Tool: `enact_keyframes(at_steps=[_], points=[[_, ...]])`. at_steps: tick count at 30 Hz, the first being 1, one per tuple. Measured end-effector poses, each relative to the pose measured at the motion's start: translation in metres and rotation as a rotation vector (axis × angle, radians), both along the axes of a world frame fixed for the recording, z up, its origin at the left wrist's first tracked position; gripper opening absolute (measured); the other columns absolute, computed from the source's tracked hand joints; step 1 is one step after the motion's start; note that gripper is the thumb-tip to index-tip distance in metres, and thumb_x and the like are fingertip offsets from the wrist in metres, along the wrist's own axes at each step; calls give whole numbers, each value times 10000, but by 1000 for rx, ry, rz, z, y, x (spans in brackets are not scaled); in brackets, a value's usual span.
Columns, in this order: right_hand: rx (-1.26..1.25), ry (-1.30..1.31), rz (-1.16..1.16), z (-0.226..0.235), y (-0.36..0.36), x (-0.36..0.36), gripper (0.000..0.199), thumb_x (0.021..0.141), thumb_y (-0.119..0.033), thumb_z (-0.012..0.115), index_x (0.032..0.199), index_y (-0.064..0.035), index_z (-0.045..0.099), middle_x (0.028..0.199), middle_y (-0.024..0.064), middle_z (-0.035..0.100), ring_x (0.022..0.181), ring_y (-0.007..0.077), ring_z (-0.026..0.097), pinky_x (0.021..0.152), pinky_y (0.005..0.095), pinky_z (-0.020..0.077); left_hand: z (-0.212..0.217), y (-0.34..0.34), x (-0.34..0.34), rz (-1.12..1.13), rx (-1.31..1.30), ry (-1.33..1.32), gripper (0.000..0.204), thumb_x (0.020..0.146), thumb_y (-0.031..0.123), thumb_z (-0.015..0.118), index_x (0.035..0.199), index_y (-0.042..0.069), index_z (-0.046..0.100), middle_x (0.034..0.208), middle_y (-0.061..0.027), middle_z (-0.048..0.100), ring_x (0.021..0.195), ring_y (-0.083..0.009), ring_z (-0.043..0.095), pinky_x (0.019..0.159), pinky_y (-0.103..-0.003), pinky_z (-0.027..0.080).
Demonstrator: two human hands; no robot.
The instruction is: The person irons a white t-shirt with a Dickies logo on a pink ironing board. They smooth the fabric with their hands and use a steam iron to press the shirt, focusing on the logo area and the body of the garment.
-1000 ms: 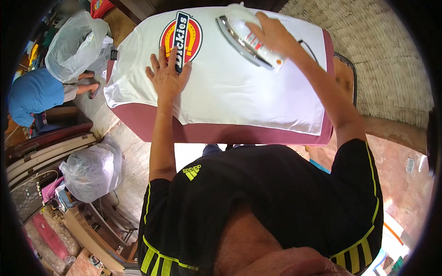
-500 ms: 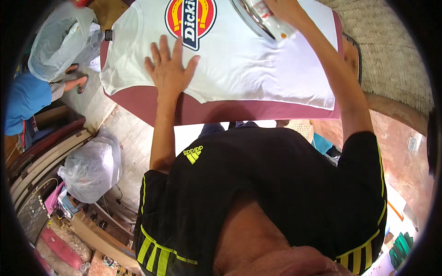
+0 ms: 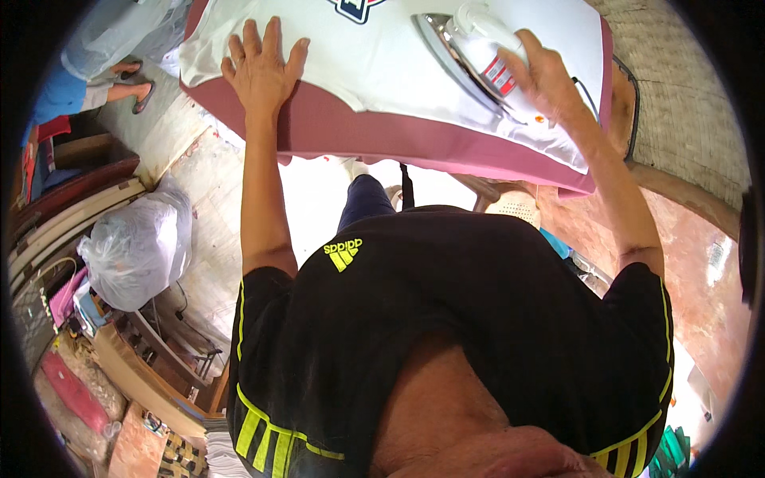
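A white T-shirt [image 3: 382, 72] with a printed emblem, partly cut off at the top edge, lies spread over a board with a maroon cover [image 3: 351, 134]. My left hand [image 3: 263, 68] rests flat on the shirt's left part near its lower edge, fingers spread. On the right, my right hand [image 3: 550, 76] is wrapped round the handle of a white clothes iron [image 3: 478, 60]. The iron's metal soleplate edge faces left and down, over the shirt's right part close to the near hem. Whether the whole soleplate touches the cloth, I cannot tell.
Another person's leg and sandal [image 3: 143, 97] show at the far left, beside a clear plastic bag [image 3: 111, 36]. A stuffed plastic bag [image 3: 135, 247] sits on the left near stacked boards [image 3: 76, 215]. A woven surface [image 3: 677, 88] lies at the right behind a dark metal frame.
My right hand has brought the iron nearer to me, toward the shirt's near hem. My left hand appears higher and further left in view. The whole view has shifted, cutting off more of the emblem.
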State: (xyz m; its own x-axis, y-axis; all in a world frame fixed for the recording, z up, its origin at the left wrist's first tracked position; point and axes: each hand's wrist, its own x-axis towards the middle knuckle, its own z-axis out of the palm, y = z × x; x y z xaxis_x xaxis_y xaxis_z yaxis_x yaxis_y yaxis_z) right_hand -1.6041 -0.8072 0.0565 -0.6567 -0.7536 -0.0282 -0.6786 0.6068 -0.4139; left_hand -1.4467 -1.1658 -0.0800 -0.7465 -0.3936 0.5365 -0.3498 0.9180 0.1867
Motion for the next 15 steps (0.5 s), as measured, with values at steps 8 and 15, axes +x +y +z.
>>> enact_keyframes(at_steps=[8,15], points=[[-22,-89,200,-6,-23,50,370,996,-333,560,1157,-2,520,785,227,675,656,322,667,608,427,498,14,48,26,-546,499,306,162,748,101,701,907,91,731,1004,-100,694,917,-277,651,824,-350,510],[-16,-139,74,-4,-49,76,378,1008,-367,507,1061,7,511,780,267,649,695,388,651,659,446,489,11,94,58,-617,467,303,142,716,86,726,856,101,712,911,-44,626,900,-266,605,794,-377,485]])
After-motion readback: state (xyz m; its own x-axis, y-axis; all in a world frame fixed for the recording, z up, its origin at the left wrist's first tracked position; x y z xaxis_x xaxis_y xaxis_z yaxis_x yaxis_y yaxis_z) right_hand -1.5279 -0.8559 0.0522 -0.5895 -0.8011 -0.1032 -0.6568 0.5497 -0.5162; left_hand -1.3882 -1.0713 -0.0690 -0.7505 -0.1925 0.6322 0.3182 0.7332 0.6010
